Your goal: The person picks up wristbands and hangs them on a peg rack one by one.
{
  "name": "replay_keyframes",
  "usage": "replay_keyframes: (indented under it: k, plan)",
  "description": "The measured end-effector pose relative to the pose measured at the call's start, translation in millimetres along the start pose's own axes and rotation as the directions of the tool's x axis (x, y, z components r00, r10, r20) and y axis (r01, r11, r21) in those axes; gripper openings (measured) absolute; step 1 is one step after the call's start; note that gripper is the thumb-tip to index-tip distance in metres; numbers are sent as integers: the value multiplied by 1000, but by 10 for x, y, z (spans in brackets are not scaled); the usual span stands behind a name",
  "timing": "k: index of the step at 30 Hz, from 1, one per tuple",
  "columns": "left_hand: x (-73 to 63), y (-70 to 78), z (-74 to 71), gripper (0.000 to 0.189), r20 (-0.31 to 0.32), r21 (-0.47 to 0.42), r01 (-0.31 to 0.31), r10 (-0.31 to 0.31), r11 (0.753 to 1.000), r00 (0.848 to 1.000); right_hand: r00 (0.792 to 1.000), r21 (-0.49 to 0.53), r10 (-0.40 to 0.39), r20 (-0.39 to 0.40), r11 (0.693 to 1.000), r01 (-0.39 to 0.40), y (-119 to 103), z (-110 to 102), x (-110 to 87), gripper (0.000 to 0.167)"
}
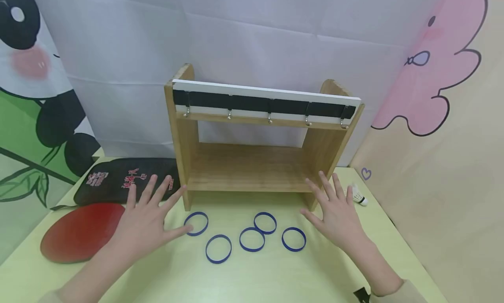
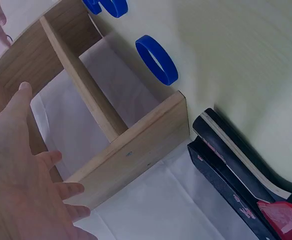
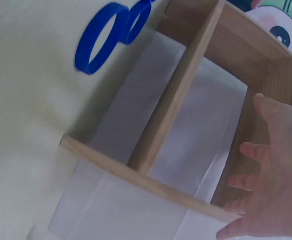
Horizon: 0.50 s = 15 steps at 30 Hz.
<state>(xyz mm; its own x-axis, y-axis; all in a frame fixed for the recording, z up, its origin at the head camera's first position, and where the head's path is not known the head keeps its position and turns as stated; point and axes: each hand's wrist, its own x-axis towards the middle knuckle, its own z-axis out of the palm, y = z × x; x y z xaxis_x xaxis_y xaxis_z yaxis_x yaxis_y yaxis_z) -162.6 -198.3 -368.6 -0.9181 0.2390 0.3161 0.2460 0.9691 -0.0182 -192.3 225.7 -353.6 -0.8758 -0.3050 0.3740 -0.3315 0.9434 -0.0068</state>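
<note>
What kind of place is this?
Probably a children's play space, or a set dressed like one: cartoon panda and pink cartoon figure at the sides, wooden hook rack on a table.

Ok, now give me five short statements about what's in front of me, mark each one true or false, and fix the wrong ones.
1. Five thin blue rings lie on the pale tabletop. True.
2. The left hand grips a ring. False: its fingers are spread and hold nothing.
3. The light-brown wooden shelf unit has five silver metal hooks along its front. True.
4. One ring hangs on a hook. False: every hook is bare.
5. The white shuttlecock is by the left hand. False: it is beside the right hand, to the right of the shelf unit.
</note>
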Motion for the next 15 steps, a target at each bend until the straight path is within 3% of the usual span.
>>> replay_keyframes:
  k: [5,9,12,15]
  plan:
    - [-30,-8,-7,94,-7,-7,-52,52,999,999,994,68,19,-105,998,-12,187,-46,15,75]
    - [-30,-30,31,96,-2,-47,-111,111,993,994,971,146,43,-236,989,-8,354,-8,52,77]
    - [-18,-49,103,97,-16,-72,-174,174,982,985,945,220,79,-318,975,-8,460,64,102,82]
    - [1,-63,215,98,-46,-70,-249,246,966,968,933,308,127,-336,951,-19,520,145,156,88]
